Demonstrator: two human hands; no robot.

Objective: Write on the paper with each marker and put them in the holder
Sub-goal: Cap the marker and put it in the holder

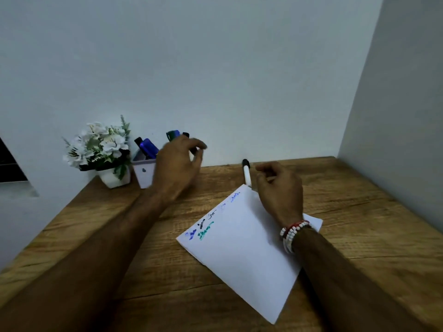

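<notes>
Right hand (pixel 279 188) low over the far corner of the white sheet of paper (pixel 242 245), fingers loosely curled, string of white and red beads (pixel 293 232) at the wrist. Just beside it, the slim white marker with black cap (pixel 246 173), flat on the brown wooden counter (pixel 359 212) near the back edge, about midway along. Touching the marker's near end or only close to it: not possible to tell. Left hand (pixel 178 161) blurred, raised in front of the pale square holder (pixel 143 174) toward the back left corner, fingers half bent; holding something or nothing, impossible to say.

Probably light, stiff and smooth, that marker, and apt to roll sideways on the wood. Best pinched at the middle of the white barrel, not at the cap, likely to pull off. Long axis nearly from front edge to back edge, leaning slightly left. Cap end toward the wall, other end at the paper's corner, partly hidden.

Further out: markers with blue, green and black ends (pixel 148 146) leaning in the holder; left of it, a white pot of white artificial flowers (pixel 100 144).
</notes>
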